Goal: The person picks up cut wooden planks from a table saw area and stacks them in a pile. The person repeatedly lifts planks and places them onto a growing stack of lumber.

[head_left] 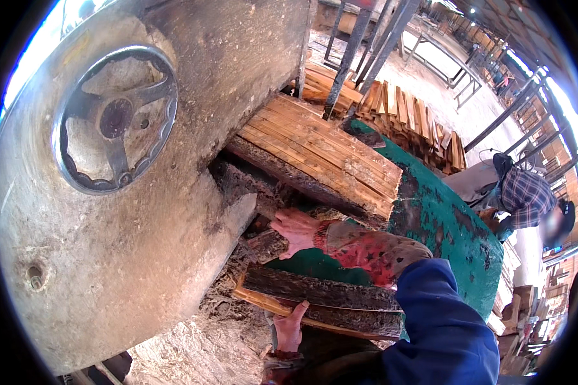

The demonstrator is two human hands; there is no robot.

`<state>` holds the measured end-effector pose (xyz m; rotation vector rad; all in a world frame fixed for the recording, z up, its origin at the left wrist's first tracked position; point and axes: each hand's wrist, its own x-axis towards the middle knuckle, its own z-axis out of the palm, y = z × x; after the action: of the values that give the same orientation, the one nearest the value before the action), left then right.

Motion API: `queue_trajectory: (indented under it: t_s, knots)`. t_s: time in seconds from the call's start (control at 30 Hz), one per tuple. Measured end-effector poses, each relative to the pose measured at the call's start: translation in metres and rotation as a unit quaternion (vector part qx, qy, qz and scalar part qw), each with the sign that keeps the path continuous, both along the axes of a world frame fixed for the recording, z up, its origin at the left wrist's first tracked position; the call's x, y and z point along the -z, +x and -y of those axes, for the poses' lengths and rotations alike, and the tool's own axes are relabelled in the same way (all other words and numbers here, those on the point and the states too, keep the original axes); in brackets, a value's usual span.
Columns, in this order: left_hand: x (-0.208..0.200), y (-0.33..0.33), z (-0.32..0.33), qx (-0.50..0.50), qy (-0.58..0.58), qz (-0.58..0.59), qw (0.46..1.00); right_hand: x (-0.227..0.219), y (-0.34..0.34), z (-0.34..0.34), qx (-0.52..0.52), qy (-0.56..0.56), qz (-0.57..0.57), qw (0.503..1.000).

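Note:
My left hand [289, 330] is closed on the edge of a bark-edged wood slab [359, 319], its thumb on top and its other fingers partly hidden. A second dark bark-covered piece [321, 287] lies against it on the far side. My right hand [297, 231], in a red patterned cuff and blue sleeve, reaches past the slabs with fingers apart and nothing held. It is just over bark scraps [268, 244] beside the machine's metal plate. Beyond it lies a thick sawn timber of several boards [321, 151], bark along its near side.
A large worn metal machine housing with a handwheel [115, 118] fills the left. A chipped green table [446, 224] lies under the timber. Stacked boards [408, 112] and metal posts [347, 61] stand behind. At the right a person in a plaid shirt [526, 196] bends over.

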<state>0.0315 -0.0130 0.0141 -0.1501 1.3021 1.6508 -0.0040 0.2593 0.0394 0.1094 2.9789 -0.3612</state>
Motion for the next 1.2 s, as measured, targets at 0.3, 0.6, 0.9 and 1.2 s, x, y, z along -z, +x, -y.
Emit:
queue_trajectory:
  t_s: [0.3, 0.6, 0.9, 1.2]
  knots:
    - [-0.012, -0.003, -0.005, -0.03, -0.059, 0.014, 0.998, -0.045, 0.037, 0.001, 0.034, -0.035, -0.088, 0.995]
    - [0.018, 0.003, -0.001, 0.029, -0.079, 0.005, 0.996, -0.085, -0.01, 0.013, 0.154, -0.06, -0.175, 0.971]
    - [-0.005, 0.008, 0.0, -0.068, -0.054, 0.067, 0.994, -0.028, 0.081, 0.098, 0.166, -0.057, -0.196, 0.965]
    - [0.005, 0.011, -0.004, -0.083, -0.04, 0.017, 0.996, -0.012, 0.134, 0.013, 0.254, 0.108, -0.19, 0.942]
